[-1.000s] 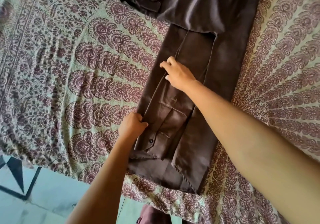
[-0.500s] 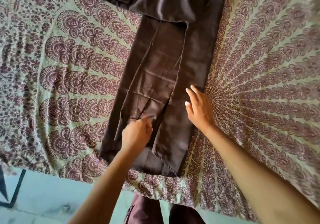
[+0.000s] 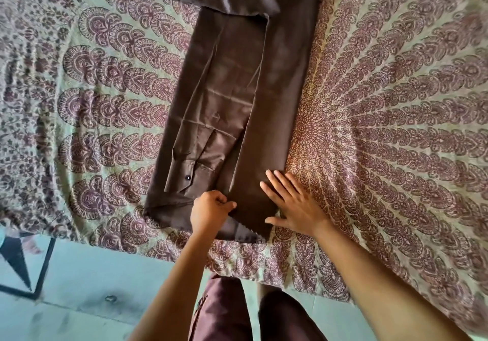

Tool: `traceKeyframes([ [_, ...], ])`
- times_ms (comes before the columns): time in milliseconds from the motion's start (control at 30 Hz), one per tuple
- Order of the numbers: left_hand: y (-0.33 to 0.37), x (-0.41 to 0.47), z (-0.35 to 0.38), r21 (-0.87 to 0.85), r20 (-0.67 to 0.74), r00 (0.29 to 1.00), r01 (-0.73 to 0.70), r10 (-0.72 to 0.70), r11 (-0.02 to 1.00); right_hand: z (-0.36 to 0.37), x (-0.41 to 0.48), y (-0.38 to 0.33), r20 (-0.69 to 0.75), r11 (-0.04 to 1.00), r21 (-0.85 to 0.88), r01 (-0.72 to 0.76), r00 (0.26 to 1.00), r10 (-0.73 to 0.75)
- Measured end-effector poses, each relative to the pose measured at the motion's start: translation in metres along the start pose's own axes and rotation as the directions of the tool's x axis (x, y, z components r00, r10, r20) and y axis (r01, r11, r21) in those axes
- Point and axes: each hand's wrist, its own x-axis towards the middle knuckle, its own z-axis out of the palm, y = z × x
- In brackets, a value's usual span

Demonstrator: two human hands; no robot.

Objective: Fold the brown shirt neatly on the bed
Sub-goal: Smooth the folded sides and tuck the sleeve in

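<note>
The brown shirt (image 3: 277, 89) lies folded into a long narrow strip down the middle of the bed, its sides and a sleeve turned inward, a buttoned cuff (image 3: 188, 175) showing near the lower left. My left hand (image 3: 210, 210) grips the cloth at the shirt's bottom hem, fingers curled round a fold. My right hand (image 3: 293, 204) lies flat with straight fingers, pressing the hem's right corner against the bed. The shirt's top end runs out of the frame.
The bed is covered with a cream and maroon patterned sheet (image 3: 396, 103). Its near edge (image 3: 158, 251) runs just below the shirt's hem. Below lie a pale tiled floor (image 3: 79, 288) and my own legs in dark maroon cloth (image 3: 224, 314).
My right hand slid down from the middle of the shirt to the bottom right corner. My left hand shifted from the cuff's left edge to the hem. The view tilted toward the bed's edge.
</note>
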Motion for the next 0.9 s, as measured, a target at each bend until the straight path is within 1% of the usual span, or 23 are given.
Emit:
traceKeyframes([
  [100, -0.005, -0.002, 0.002, 0.102, -0.020, 1.000, 0.014, -0.012, 0.995, -0.002, -0.003, -0.006, 0.027, 0.999, 0.032, -0.043, 0.999, 0.042],
  [167, -0.002, -0.002, 0.001, 0.174, -0.053, 0.999, 0.002, 0.008, 0.985, -0.007, -0.002, -0.010, 0.034, 0.996, 0.061, -0.069, 0.997, 0.067],
  [200, 0.000, -0.001, 0.001, 0.185, -0.075, 0.997, -0.011, 0.026, 0.983, -0.008, -0.002, -0.012, 0.028, 0.993, 0.075, -0.088, 0.996, 0.086],
  [267, 0.003, 0.002, 0.001, 0.146, -0.095, 0.994, -0.044, 0.058, 0.988, -0.007, -0.004, -0.016, 0.023, 0.990, 0.080, -0.114, 0.993, 0.113],
  [333, 0.004, 0.004, 0.004, 0.114, -0.069, 0.996, -0.054, 0.062, 0.992, -0.005, -0.005, -0.019, 0.043, 0.989, 0.070, -0.126, 0.991, 0.124],
  [367, 0.004, 0.003, 0.005, 0.133, -0.062, 0.996, -0.049, 0.058, 0.990, -0.004, -0.005, -0.020, 0.056, 0.989, 0.064, -0.131, 0.990, 0.127],
  [433, 0.004, -0.002, 0.006, 0.218, -0.083, 0.995, -0.037, 0.057, 0.975, -0.004, -0.006, -0.020, 0.069, 0.989, 0.057, -0.134, 0.989, 0.130],
  [500, 0.006, -0.006, 0.004, 0.296, -0.111, 0.990, -0.054, 0.091, 0.954, -0.008, -0.006, -0.019, 0.050, 0.987, 0.090, -0.130, 0.991, 0.126],
  [567, 0.013, -0.008, -0.003, 0.294, -0.137, 0.977, -0.119, 0.164, 0.948, -0.016, -0.002, -0.018, -0.008, 0.975, 0.167, -0.144, 0.989, 0.148],
  [633, 0.029, -0.003, -0.013, 0.241, -0.172, 0.950, -0.218, 0.263, 0.946, -0.027, 0.008, -0.014, -0.080, 0.953, 0.229, -0.197, 0.972, 0.220],
  [767, 0.077, 0.032, -0.034, 0.175, -0.250, 0.883, -0.363, 0.398, 0.915, -0.047, 0.048, 0.010, -0.217, 0.913, 0.255, -0.318, 0.902, 0.374],
  [833, 0.101, 0.057, -0.042, 0.190, -0.256, 0.849, -0.425, 0.463, 0.885, -0.057, 0.073, 0.028, -0.255, 0.891, 0.261, -0.371, 0.864, 0.435],
  [900, 0.120, 0.079, -0.048, 0.231, -0.273, 0.790, -0.501, 0.550, 0.834, -0.065, 0.096, 0.043, -0.262, 0.875, 0.257, -0.410, 0.842, 0.472],
])
